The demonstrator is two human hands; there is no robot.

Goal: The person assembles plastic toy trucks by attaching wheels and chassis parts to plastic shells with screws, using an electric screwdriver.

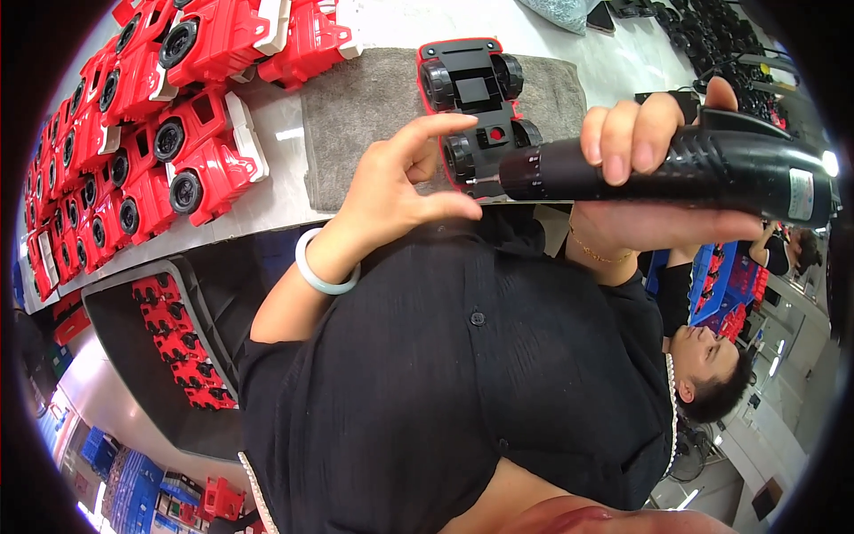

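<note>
A red toy car (474,82) with black wheels lies upside down on a grey mat (360,116). My right hand (642,141) is wrapped around a black electric screwdriver (712,169), whose thin bit points left at the car's near end. My left hand (396,187), with a pale bangle on the wrist, hovers just left of the bit. Its fingers are spread and curved, the forefinger reaching toward a near wheel and the thumb under the bit. I see nothing held in it.
Several red toy trucks (191,156) are stacked in rows on the white table to the left. A black bin (133,356) holds red parts at lower left, with blue crates (133,485) below it. Black parts (712,36) lie at upper right. Another person (712,365) is at the right.
</note>
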